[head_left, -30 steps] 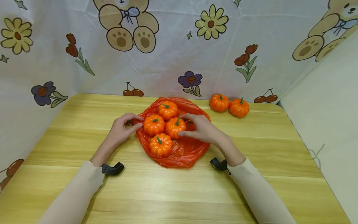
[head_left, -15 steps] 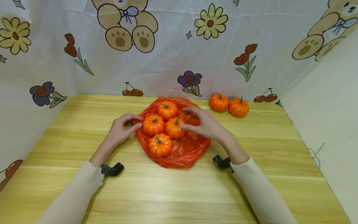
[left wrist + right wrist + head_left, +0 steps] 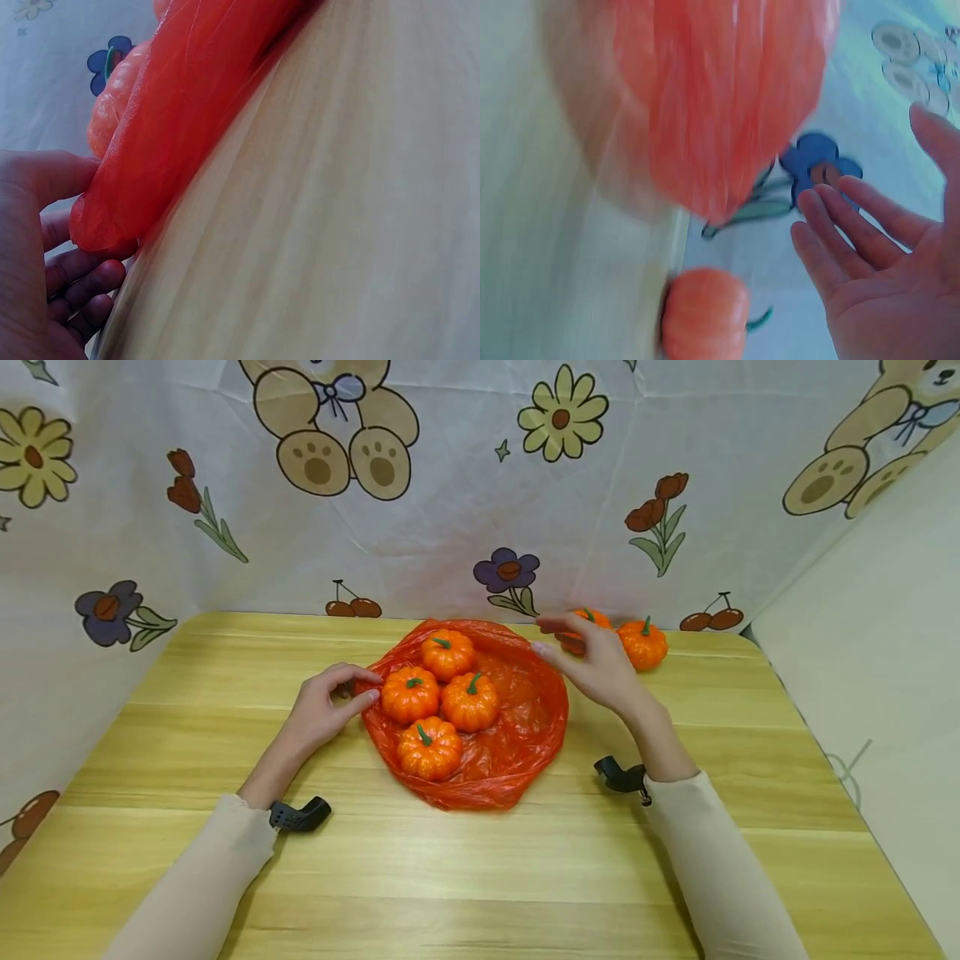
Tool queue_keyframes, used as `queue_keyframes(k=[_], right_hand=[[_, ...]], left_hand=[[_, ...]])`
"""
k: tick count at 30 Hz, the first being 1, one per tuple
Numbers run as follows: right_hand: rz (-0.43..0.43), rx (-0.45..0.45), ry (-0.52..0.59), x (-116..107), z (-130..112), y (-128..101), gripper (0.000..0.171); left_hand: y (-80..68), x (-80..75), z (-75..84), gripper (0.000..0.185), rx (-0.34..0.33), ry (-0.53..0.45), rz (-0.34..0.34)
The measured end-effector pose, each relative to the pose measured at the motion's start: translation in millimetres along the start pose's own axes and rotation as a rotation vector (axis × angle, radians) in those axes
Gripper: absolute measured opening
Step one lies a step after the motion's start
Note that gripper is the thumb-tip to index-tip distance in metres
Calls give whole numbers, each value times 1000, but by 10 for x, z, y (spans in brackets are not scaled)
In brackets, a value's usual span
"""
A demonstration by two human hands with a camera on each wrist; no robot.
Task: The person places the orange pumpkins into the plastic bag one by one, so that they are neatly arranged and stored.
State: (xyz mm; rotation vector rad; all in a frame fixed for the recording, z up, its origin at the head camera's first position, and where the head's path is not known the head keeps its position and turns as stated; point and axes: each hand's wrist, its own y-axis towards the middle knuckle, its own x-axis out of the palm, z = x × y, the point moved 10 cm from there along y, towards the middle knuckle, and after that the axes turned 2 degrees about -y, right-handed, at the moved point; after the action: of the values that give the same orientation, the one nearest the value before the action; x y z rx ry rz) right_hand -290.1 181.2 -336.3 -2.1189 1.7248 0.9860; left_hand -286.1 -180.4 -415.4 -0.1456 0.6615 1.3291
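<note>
An orange plastic bag [image 3: 517, 727] lies spread on the wooden table [image 3: 465, 877] with several small orange pumpkins [image 3: 470, 700] in it. My left hand [image 3: 362, 687] pinches the bag's left edge, thumb on top and fingers under it. The left wrist view shows the same hold on the bag [image 3: 172, 127]. My right hand [image 3: 555, 639] is open in the air past the bag's right rim. It partly covers one loose pumpkin [image 3: 596, 618]; a second loose pumpkin [image 3: 643, 643] sits just right of it. In the right wrist view my open right hand [image 3: 870, 225] is near a pumpkin [image 3: 705, 311].
A printed cloth backdrop [image 3: 450, 485] stands along the table's far edge, close behind the loose pumpkins. A plain pale wall [image 3: 862, 652] borders the right side. Bare wood stretches across the table's front and left.
My right hand let go of the pumpkin in the bag and moved right and back, toward the two loose pumpkins. The left hand kept its hold on the bag's edge.
</note>
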Motion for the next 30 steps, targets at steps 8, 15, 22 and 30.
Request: queue_keyframes(k=[8,15,22,30], right_hand=[[95,39,-5,-297,245,11,49],[199,33,64,-620,424,-50,46],[353,5,142,-1004,613,-186,43],[506,57,147,-1253,836,-317,48]], left_hand=[[-29,-41,10,19,-2,-1,3],[-11,-27,9,18,3,3,2],[2,-8,19,19,4,1,-6],[1,2,9,18,7,5,-3]])
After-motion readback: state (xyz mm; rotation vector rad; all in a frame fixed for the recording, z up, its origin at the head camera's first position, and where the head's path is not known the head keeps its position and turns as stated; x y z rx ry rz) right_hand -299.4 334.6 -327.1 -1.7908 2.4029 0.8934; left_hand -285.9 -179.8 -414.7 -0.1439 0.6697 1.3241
